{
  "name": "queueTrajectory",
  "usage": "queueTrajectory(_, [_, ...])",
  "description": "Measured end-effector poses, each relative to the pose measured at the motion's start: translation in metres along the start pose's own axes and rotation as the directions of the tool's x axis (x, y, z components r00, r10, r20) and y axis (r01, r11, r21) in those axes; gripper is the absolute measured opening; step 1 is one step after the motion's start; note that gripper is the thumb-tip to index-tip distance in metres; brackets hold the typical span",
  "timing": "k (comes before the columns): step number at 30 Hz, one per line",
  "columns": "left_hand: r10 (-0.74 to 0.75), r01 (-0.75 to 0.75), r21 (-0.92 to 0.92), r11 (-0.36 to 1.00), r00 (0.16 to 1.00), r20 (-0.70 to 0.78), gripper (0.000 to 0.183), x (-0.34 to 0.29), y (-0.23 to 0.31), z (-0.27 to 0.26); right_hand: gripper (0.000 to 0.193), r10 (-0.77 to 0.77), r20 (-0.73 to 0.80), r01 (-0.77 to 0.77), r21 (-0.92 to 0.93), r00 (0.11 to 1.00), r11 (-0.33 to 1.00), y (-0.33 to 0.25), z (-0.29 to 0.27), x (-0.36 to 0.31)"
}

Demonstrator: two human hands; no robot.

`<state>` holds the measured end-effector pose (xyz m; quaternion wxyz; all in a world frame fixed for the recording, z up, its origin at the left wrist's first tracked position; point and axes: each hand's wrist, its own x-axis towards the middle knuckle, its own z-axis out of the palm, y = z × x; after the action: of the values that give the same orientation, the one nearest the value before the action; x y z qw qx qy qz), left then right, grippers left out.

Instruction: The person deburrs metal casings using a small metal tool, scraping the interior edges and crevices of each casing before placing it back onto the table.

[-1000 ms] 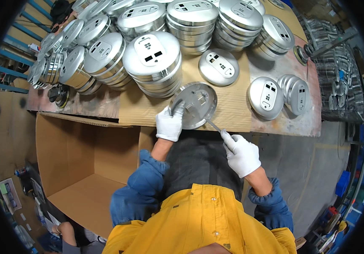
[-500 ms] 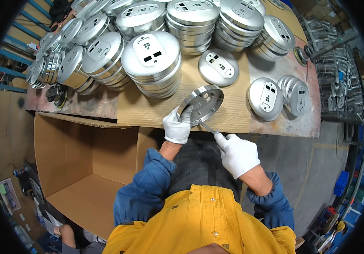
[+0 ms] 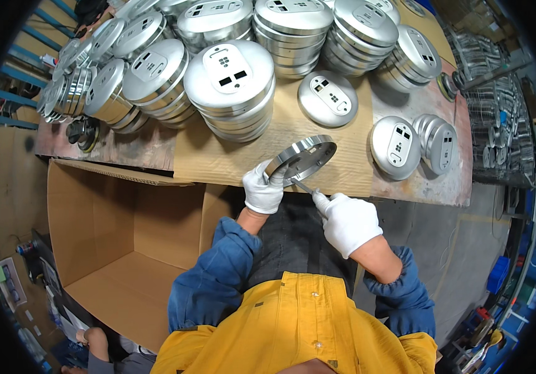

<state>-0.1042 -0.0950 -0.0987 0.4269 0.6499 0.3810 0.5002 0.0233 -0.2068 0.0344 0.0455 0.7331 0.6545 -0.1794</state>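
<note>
In my white-gloved left hand [image 3: 262, 189] I grip the left rim of a round metal cover [image 3: 308, 162], with its hollow inner side facing me and tilted. My right hand [image 3: 351, 224], also gloved in white, is closed around a slim grey metal tool [image 3: 303, 186]. The tip of the tool meets the cover's lower inner rim, close to my left fingers. I cannot make out the exact shape of the tip. Just beyond the held part, a single silver cover [image 3: 328, 98] lies face up on the cardboard sheet [image 3: 230, 163].
Tall stacks of silver covers [image 3: 229, 78] fill the far side of the table. At the right lie another cover [image 3: 396, 148] and a leaning row [image 3: 445, 149]. An open cardboard box [image 3: 96, 224] stands below at left. Another person's arm [image 3: 96, 343] shows at lower left.
The cover in my left hand has tipped so that its outer rim shows more and its inside less. My right hand and the tool have shifted slightly left along with it.
</note>
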Motion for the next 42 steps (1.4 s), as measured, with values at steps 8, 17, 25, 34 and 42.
queueTrajectory(8, [-0.043,0.044,0.022,0.999,0.999,-0.001,0.034,-0.006,0.003,0.003,0.037,-0.085,0.029,0.086,-0.024,0.996,0.996,0.0,-0.017,0.015])
queueTrajectory(17, [0.036,-0.027,0.043,0.999,0.97,-0.239,0.027,0.001,0.002,0.017,0.044,-0.05,-0.071,0.047,-0.039,0.996,0.998,-0.01,0.019,-0.004])
queueTrajectory(25, [-0.143,0.173,0.106,0.979,0.96,-0.24,0.034,-0.002,0.0,0.017,0.048,0.032,-0.404,-0.046,-0.025,0.914,0.999,-0.011,0.113,-0.01])
queueTrajectory(34, [-0.522,0.486,-0.257,0.836,0.848,-0.095,0.031,-0.005,0.034,0.027,0.032,0.739,0.138,-0.035,0.988,0.66,-0.153,-0.011,0.07,0.011])
queueTrajectory(42, [-0.383,0.468,-0.213,0.858,0.857,0.344,0.024,0.013,0.05,-0.006,0.032,0.729,-0.053,0.127,0.991,0.682,-0.047,0.023,0.06,0.03])
